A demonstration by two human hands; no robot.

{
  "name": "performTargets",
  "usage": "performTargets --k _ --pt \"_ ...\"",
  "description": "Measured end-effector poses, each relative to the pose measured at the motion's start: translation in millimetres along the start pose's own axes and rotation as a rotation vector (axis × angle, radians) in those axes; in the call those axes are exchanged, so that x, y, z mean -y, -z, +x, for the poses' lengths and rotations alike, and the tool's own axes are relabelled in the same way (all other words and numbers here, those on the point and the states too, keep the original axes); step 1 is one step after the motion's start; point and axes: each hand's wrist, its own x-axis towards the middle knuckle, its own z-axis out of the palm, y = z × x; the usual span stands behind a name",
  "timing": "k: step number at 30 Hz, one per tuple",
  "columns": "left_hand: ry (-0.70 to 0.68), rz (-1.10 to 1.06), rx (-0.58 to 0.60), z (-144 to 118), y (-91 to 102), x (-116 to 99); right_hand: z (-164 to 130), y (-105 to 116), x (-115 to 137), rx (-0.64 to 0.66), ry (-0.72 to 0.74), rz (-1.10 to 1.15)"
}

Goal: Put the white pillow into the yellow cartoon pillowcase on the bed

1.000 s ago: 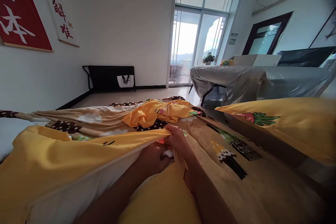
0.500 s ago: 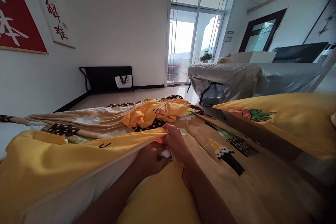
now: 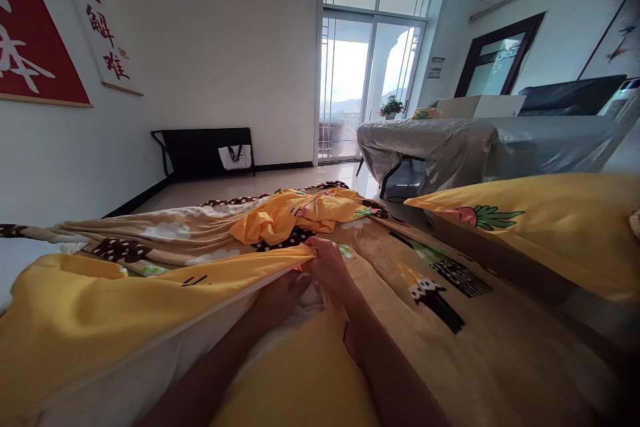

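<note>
Left hand (image 3: pixel 285 293) fingers under yellow cover (image 3: pixel 125 307)

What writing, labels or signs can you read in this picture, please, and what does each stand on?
Red wall banner: large white brush characters, cut off by the frame, not readable.
White wall scroll: red characters, "解" and "难" legible, the top one cropped.
White sign beside the glass door: too small to read.
White bag under the black table: print too small to read.

Bright window (image 3: pixel 367 80) glare, dim warped edges
</note>
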Motion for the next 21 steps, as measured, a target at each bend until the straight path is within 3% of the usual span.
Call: performTargets --k 4,10,14,21 --pt "0.108 -0.011 0.058 4 3.0 -2 1 -1 2 0.003 -0.013 0.057" --pt "0.078 -0.190 -0.035 6 2.1 -2 10 -6 -7 0.062 0.020 0.123" --pt "0.093 -0.168 -0.060 7 0.9 1 11 -11 -15 0.073 -0.040 0.198" --pt "0.053 -0.254 -0.033 8 -1.5 4 9 -14 -14 0.093 -0.121 0.321"
